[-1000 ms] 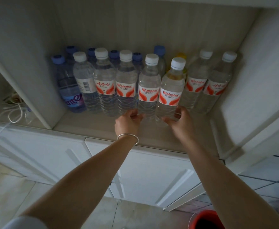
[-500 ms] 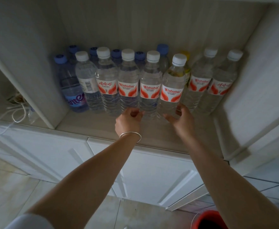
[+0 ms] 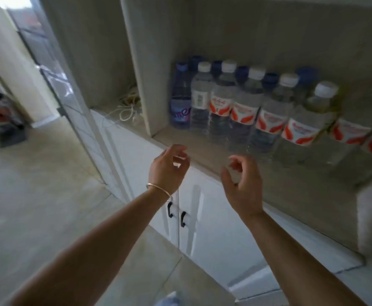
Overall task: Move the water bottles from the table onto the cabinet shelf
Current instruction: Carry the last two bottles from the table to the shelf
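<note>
Left hand [image 3: 168, 167] with wrist bangle [image 3: 158, 188] and right hand [image 3: 242, 180] both empty, fingers loosely curled, held apart before the shelf [image 3: 202, 149], water bottles [image 3: 244, 109] lined upright just beyond the fingertips, white cabinet doors [image 3: 205, 217] below the wrists.

Dim, motion-blurred, daylight upper left.
</note>
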